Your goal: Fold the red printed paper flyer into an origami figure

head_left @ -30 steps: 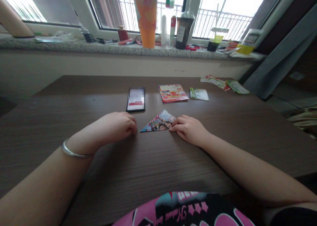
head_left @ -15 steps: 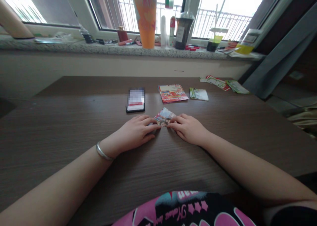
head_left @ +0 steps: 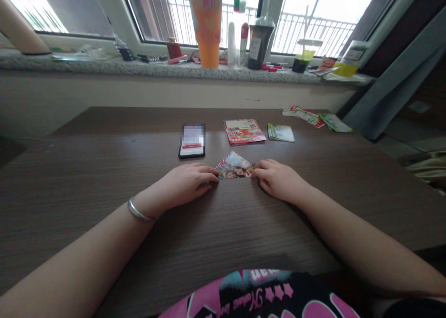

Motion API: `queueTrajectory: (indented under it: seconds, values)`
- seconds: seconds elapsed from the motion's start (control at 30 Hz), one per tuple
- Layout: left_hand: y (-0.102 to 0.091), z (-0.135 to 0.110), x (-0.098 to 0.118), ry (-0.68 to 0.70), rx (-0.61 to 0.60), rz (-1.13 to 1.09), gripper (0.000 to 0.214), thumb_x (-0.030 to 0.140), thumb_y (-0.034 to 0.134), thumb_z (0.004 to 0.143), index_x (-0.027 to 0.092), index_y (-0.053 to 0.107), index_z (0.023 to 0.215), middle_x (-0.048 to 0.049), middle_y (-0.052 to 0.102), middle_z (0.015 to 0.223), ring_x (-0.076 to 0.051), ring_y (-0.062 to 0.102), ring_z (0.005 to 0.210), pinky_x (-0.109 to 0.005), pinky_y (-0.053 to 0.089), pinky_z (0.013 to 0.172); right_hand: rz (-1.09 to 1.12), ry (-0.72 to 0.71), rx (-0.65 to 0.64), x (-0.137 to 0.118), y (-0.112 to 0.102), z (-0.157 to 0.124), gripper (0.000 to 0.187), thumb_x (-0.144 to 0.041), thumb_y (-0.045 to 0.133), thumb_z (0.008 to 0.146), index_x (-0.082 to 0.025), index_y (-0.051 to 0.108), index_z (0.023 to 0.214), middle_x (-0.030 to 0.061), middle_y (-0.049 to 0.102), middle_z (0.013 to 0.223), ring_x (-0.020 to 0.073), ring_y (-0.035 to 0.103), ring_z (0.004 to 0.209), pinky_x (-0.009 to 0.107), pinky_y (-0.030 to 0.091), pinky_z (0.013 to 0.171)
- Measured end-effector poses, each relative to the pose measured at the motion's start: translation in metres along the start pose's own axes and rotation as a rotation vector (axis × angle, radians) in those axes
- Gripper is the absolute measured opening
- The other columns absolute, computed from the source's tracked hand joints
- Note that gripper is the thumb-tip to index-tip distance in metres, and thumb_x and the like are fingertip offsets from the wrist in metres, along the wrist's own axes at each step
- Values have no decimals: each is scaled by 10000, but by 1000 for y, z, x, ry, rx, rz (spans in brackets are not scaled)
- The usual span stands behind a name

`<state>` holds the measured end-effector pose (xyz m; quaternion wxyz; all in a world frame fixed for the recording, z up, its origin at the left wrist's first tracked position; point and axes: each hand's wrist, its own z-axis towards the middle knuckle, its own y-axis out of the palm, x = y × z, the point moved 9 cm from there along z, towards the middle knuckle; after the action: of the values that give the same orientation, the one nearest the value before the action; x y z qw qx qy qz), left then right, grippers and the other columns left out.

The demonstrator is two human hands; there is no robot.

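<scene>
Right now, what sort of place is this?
Likely a room in a home, though a dorm is possible: a brown table sits below a window, a tall orange cup stands among clutter on the stone sill, and a gray curtain hangs at right.

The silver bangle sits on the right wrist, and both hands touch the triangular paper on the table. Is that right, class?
Not quite. The head view shows the silver bangle on the left wrist, not the right. The left hand and right hand do both touch the triangular paper on the table.
</scene>
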<state>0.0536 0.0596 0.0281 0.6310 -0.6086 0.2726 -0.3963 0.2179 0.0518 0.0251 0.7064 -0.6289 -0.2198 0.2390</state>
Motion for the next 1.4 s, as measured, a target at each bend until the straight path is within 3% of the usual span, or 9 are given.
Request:
queueTrajectory:
  seconds: [0.33,0.6,0.7,0.83,0.97,1.07,1.4]
  values:
    - [5,-5,-21,-15,8,-131,203,270,505,910,231,697,964,-22,656,1193,-183,604,1089,-363,488,977,-41,195,-39,33,-5,-10,259,-212,445,880,-268,697,846,-5,677,989,176,617,904,264,407,652]
    - [4,-5,-23,-11,26,-159,186,257,508,907,218,685,949,-32,663,1176,-182,607,1075,-375,493,970,-94,249,-84,51,-5,-15,267,-189,464,846,-250,704,745,-12,700,994,173,637,884,256,397,611]
    - [2,-5,-20,-2,38,-158,185,251,504,906,209,683,920,-37,673,1142,-182,615,1047,-369,500,950,-91,288,-32,54,-8,-16,258,-196,464,850,-258,707,788,-9,706,966,178,643,869,259,398,600]
    - [0,-2,-14,-11,42,-98,189,237,496,903,196,668,972,-60,675,1079,-191,619,995,-360,513,901,19,253,106,38,-14,-14,249,-205,459,875,-260,701,902,-5,699,983,169,637,895,263,440,696]
    - [-4,1,-3,-54,48,7,165,222,486,901,176,644,898,-82,650,1012,-203,606,960,-358,512,867,97,104,114,6,-13,-8,312,-211,443,904,-280,665,1113,9,677,1082,170,615,961,276,454,778]
    - [-7,4,12,-16,65,35,170,220,471,912,180,636,906,-85,633,1024,-219,585,1011,-375,491,903,92,16,85,-10,-10,-4,305,-278,446,932,-275,657,1152,18,655,1155,192,586,1006,314,450,850]
    - [-1,12,59,144,17,-97,230,216,532,893,227,619,1105,-54,635,1145,-214,567,1093,-381,451,985,-15,155,130,1,-13,-1,384,-438,431,950,-198,650,1155,94,638,1220,259,559,1111,427,372,986]
